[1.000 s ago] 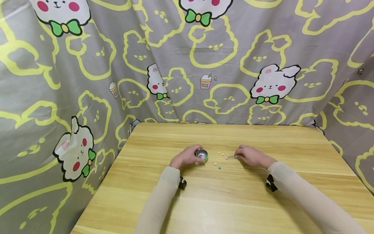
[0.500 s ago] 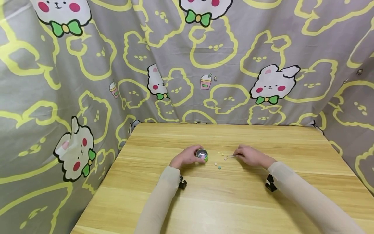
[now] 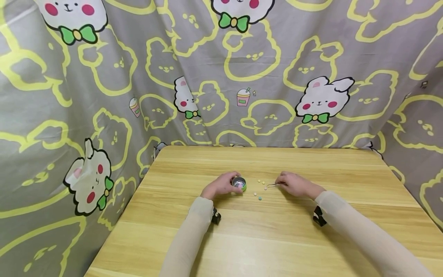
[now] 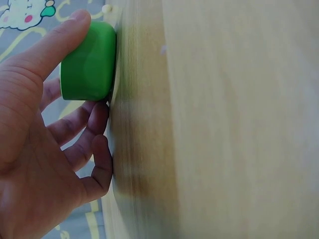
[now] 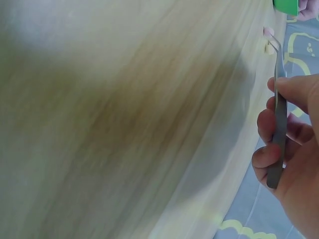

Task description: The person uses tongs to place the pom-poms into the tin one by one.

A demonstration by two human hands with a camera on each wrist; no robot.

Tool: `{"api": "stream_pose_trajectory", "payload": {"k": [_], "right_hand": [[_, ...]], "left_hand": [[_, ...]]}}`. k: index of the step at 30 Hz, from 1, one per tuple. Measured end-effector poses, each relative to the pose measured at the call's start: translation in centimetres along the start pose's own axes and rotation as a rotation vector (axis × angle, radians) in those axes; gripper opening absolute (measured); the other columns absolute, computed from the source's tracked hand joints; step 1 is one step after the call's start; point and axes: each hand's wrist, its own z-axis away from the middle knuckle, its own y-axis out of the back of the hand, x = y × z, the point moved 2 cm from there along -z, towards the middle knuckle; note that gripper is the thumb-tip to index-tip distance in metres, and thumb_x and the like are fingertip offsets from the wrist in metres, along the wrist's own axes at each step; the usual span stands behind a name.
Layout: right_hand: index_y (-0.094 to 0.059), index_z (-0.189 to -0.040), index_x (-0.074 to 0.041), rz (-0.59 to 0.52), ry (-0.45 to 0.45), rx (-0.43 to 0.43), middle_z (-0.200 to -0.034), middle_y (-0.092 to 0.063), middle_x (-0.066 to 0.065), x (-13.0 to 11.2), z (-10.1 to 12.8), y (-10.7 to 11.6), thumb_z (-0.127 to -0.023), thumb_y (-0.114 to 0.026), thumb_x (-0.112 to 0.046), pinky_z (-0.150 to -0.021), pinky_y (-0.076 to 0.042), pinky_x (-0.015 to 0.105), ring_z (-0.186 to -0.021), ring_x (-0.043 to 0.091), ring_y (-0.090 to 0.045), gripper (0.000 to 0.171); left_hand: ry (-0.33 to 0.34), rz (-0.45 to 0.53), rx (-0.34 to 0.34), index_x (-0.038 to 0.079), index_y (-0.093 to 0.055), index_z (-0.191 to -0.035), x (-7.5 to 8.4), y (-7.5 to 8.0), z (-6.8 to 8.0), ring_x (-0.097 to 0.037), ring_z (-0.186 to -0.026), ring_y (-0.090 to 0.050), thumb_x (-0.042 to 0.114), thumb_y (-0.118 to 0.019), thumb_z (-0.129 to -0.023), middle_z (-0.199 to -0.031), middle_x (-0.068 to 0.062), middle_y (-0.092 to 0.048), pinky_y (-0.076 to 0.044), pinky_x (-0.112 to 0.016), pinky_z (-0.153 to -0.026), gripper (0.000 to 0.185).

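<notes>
My left hand [image 3: 221, 185] grips a small round green tin [image 3: 245, 187] by its side, thumb in front and fingers behind. The tin stands upright on the table, with pinkish pieces visible inside. In the left wrist view its green wall [image 4: 89, 64] shows under the thumb. My right hand [image 3: 295, 184] pinches metal tweezers [image 5: 280, 117] with bent tips pointing left. A small pale pink pellet [image 3: 265, 188] is at those tips; whether it is off the table I cannot tell. Two yellow pellets [image 3: 263, 182], a whitish pellet [image 3: 255, 194] and a teal pellet [image 3: 260, 198] lie between the hands.
The wooden table [image 3: 256, 238] extends on all sides of the hands. Behind it and at both sides hangs a grey curtain [image 3: 214, 127] with cartoon prints. A black device is strapped beneath each wrist.
My right hand and the tweezers have shifted slightly left, and the pale pink pellet at the tips has moved left with them. The left hand and tin have stayed in place.
</notes>
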Motion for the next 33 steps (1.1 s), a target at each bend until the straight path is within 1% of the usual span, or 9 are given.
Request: {"api": "stream_pose_trajectory", "payload": {"k": [5, 13, 22, 26, 33], "right_hand": [[-0.069, -0.097, -0.007, 0.006, -0.003, -0.010, -0.088, -0.056, -0.001, 0.0, -0.2, -0.3, -0.089, -0.062, -0.003, -0.071, -0.048, 0.036, -0.080, 0.015, -0.057, 0.012], [-0.069, -0.098, -0.007, 0.001, -0.024, -0.018, -0.087, -0.056, -0.001, -0.4, -0.4, -0.3, -0.089, -0.062, -0.004, -0.070, -0.048, 0.035, -0.078, 0.013, -0.056, 0.011], [-0.068, -0.096, -0.007, 0.022, 0.016, 0.007, -0.086, -0.055, -0.001, -0.6, -0.6, -0.4, -0.090, -0.061, -0.004, -0.069, -0.048, 0.034, -0.076, 0.013, -0.055, 0.010], [-0.068, -0.098, -0.006, 0.011, 0.006, 0.007, -0.085, -0.055, -0.002, -0.3, -0.7, -0.3, -0.090, -0.060, -0.003, -0.066, -0.047, 0.032, -0.073, 0.011, -0.053, 0.012], [-0.068, -0.101, -0.004, -0.033, -0.015, 0.025, -0.084, -0.054, -0.001, -0.4, -1.1, 0.3, -0.091, -0.059, -0.002, -0.062, -0.044, 0.029, -0.070, 0.009, -0.049, 0.014]], "left_hand": [[0.000, -0.001, -0.005, 0.015, -0.053, -0.126, 0.1, 0.0, 0.1, -0.013, -0.096, -0.054, 0.034, -0.077, -0.079, -0.108, 0.002, -0.058, -0.044, -0.029, -0.082, 0.056], [0.006, 0.015, -0.006, 0.015, -0.052, -0.127, 0.3, 0.1, 0.2, -0.015, -0.097, -0.054, 0.034, -0.077, -0.080, -0.109, 0.000, -0.057, -0.044, -0.030, -0.083, 0.057], [-0.011, 0.040, -0.009, 0.014, -0.053, -0.126, 0.4, 0.2, 0.3, -0.017, -0.096, -0.054, 0.033, -0.076, -0.080, -0.109, -0.003, -0.057, -0.045, -0.030, -0.082, 0.055], [-0.022, 0.025, -0.009, 0.012, -0.052, -0.127, 0.3, 0.1, 0.3, -0.017, -0.096, -0.054, 0.031, -0.075, -0.082, -0.110, -0.004, -0.057, -0.045, -0.030, -0.081, 0.054], [0.006, 0.031, -0.016, 0.015, -0.052, -0.127, 0.3, 0.1, 0.3, -0.017, -0.097, -0.054, 0.033, -0.076, -0.081, -0.110, -0.003, -0.057, -0.045, -0.030, -0.081, 0.055]]}}
